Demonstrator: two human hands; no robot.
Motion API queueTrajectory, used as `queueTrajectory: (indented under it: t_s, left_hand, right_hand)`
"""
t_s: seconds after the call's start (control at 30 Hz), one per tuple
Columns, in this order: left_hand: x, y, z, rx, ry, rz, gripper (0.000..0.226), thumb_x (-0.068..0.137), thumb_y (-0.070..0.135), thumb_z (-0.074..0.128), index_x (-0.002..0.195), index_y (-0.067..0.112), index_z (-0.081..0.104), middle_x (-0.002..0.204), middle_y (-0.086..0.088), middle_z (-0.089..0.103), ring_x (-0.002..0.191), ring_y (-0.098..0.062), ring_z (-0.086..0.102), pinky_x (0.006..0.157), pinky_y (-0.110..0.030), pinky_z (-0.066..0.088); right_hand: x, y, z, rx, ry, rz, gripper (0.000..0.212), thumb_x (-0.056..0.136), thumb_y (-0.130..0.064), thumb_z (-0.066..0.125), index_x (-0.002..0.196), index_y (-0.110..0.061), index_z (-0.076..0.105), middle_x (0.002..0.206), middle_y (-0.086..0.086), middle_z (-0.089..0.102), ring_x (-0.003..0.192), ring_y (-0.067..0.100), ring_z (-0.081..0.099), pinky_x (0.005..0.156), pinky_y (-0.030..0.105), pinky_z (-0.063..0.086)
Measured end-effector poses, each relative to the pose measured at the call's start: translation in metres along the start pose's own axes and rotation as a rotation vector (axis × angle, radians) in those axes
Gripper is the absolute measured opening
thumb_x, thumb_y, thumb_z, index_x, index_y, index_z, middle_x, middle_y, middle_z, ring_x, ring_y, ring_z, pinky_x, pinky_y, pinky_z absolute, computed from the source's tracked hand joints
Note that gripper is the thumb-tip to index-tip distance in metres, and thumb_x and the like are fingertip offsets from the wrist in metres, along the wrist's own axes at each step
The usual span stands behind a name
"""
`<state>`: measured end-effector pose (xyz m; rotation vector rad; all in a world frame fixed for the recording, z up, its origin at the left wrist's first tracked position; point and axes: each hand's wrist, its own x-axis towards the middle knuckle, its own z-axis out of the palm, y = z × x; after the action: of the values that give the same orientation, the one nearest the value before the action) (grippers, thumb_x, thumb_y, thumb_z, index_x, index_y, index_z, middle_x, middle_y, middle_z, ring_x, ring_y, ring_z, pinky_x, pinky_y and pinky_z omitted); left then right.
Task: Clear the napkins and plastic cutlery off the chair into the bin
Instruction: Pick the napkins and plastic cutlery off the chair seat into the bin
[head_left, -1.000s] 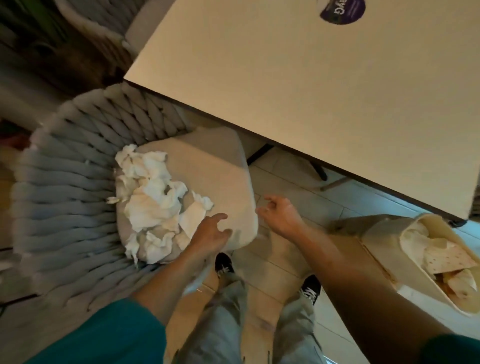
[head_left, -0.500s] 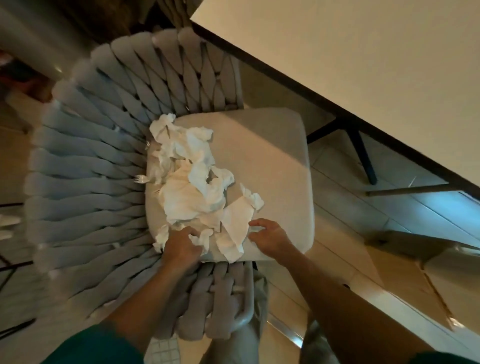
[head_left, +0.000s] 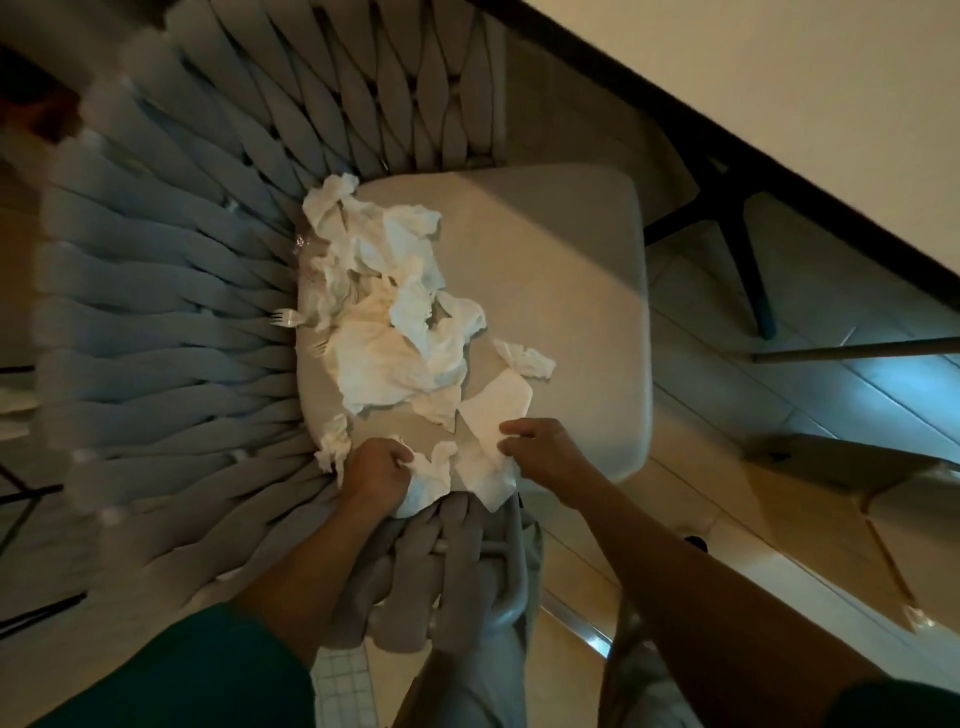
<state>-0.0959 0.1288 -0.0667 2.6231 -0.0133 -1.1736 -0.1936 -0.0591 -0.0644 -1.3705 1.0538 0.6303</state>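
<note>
The left hand (head_left: 375, 474) is closed in a fist at the near edge of the beige square seat cushion (head_left: 550, 291). Its fingers are curled round a crumpled white paper napkin (head_left: 430, 477), which bulges out to the right of the knuckles and hangs slightly over the cushion edge.

The right hand (head_left: 543, 451) rests on the same near edge, just right of the left hand. Its fingers (head_left: 511, 430) are bent and pinch the right margin of a flat white napkin sheet (head_left: 493, 415); that sheet lies between the two hands and extends away from the fingertips toward the cushion centre. Its near corner overhangs the cushion edge below the right fingers.

The main heap of crumpled white napkins (head_left: 384, 312) lies on the left half of the cushion, beyond the fingertips of both hands and apart from them. One small crumpled napkin scrap (head_left: 527, 358) sits just beyond the right fingertips, separate from the heap. Another scrap (head_left: 332, 441) lies just left of the left fist at the cushion corner.

Two white plastic forks (head_left: 284, 317) project tines-outward from under the heap's left side, well beyond the left fingers, at the junction with the grey woven-strap chair back (head_left: 156, 291).

A light-coloured table top (head_left: 779, 93) with a dark edge crosses the upper right corner. Both forearms enter from the bottom, each with a teal sleeve (head_left: 171, 670).
</note>
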Motion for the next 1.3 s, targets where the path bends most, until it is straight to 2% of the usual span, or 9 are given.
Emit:
queueTrajectory:
  t_s: [0.2, 0.37, 0.47, 0.57, 0.63, 0.73, 1.0, 1.17, 1.3]
  left_hand:
    - [-0.036, 0.035, -0.016, -0.067, 0.045, 0.013, 0.022, 0.083, 0.006, 0.058, 0.069, 0.019, 0.069, 0.089, -0.005, 0.072, 0.088, -0.024, 0.064, 0.074, -0.023, 0.044]
    - [-0.075, 0.075, -0.014, -0.124, 0.034, 0.073, 0.023, 0.087, 0.008, 0.058, 0.073, 0.018, 0.073, 0.098, -0.005, 0.073, 0.095, -0.023, 0.064, 0.085, -0.026, 0.049]
    - [-0.104, 0.104, -0.007, -0.102, 0.009, 0.174, 0.022, 0.087, 0.005, 0.057, 0.084, 0.016, 0.075, 0.110, -0.005, 0.070, 0.106, -0.023, 0.062, 0.096, -0.035, 0.049]
    - [-0.134, 0.132, 0.006, -0.065, -0.033, 0.263, 0.022, 0.085, 0.004, 0.057, 0.091, 0.015, 0.075, 0.113, -0.005, 0.068, 0.107, -0.020, 0.061, 0.093, -0.029, 0.048]
    - [-0.155, 0.153, 0.017, -0.055, -0.053, 0.305, 0.024, 0.084, 0.003, 0.056, 0.093, 0.014, 0.075, 0.112, -0.004, 0.068, 0.107, -0.019, 0.061, 0.090, -0.026, 0.046]
    - [-0.185, 0.187, 0.036, -0.047, -0.089, 0.343, 0.028, 0.082, 0.004, 0.054, 0.090, 0.019, 0.075, 0.113, -0.002, 0.069, 0.110, -0.018, 0.060, 0.095, -0.027, 0.046]
    - [-0.262, 0.280, 0.111, 0.049, -0.276, 0.479, 0.036, 0.081, 0.002, 0.051, 0.092, 0.027, 0.074, 0.120, 0.000, 0.065, 0.110, -0.015, 0.058, 0.093, -0.022, 0.043]
    - [-0.301, 0.325, 0.174, 0.118, -0.417, 0.551, 0.028, 0.087, 0.003, 0.056, 0.105, 0.017, 0.071, 0.123, -0.003, 0.063, 0.104, -0.012, 0.057, 0.088, -0.017, 0.041]
    - [-0.334, 0.353, 0.217, 0.164, -0.475, 0.571, 0.033, 0.085, -0.001, 0.057, 0.112, 0.014, 0.069, 0.117, 0.001, 0.059, 0.097, -0.008, 0.053, 0.086, -0.016, 0.042]
  right_hand:
    - [-0.046, -0.004, -0.040, 0.033, 0.046, -0.093, 0.030, 0.088, -0.011, 0.059, 0.116, -0.013, 0.067, 0.111, 0.000, 0.058, 0.097, 0.015, 0.057, 0.092, 0.032, 0.051]
    - [-0.088, 0.010, -0.083, 0.075, 0.111, -0.105, 0.027, 0.087, -0.013, 0.059, 0.111, -0.018, 0.069, 0.107, 0.000, 0.061, 0.094, 0.017, 0.061, 0.089, 0.035, 0.054]
    - [-0.116, 0.026, -0.114, 0.127, 0.200, -0.110, 0.022, 0.087, -0.009, 0.061, 0.104, -0.019, 0.070, 0.102, 0.001, 0.062, 0.086, 0.016, 0.061, 0.073, 0.022, 0.053]
    - [-0.145, 0.047, -0.147, 0.152, 0.283, -0.134, 0.018, 0.086, -0.006, 0.062, 0.096, -0.019, 0.068, 0.083, -0.001, 0.059, 0.068, 0.009, 0.055, 0.054, 0.011, 0.043]
    - [-0.165, 0.064, -0.169, 0.177, 0.314, -0.144, 0.019, 0.084, -0.003, 0.065, 0.087, -0.022, 0.064, 0.078, 0.004, 0.058, 0.064, 0.011, 0.055, 0.057, 0.014, 0.043]
    - [-0.188, 0.096, -0.202, 0.203, 0.364, -0.164, 0.023, 0.079, 0.000, 0.070, 0.081, -0.022, 0.062, 0.093, 0.020, 0.065, 0.069, 0.018, 0.060, 0.062, 0.020, 0.050]
    - [-0.247, 0.193, -0.296, 0.312, 0.608, -0.080, 0.012, 0.085, -0.010, 0.065, 0.091, -0.021, 0.064, 0.090, 0.002, 0.063, 0.080, 0.017, 0.063, 0.075, 0.034, 0.055]
    - [-0.278, 0.265, -0.372, 0.053, 0.850, 0.041, 0.024, 0.091, -0.012, 0.051, 0.106, -0.022, 0.067, 0.112, 0.005, 0.064, 0.092, 0.019, 0.061, 0.078, 0.033, 0.052]
    - [-0.296, 0.310, -0.427, -0.266, 0.937, 0.065, 0.030, 0.090, -0.010, 0.052, 0.114, -0.016, 0.067, 0.118, 0.006, 0.066, 0.104, 0.022, 0.062, 0.087, 0.030, 0.048]
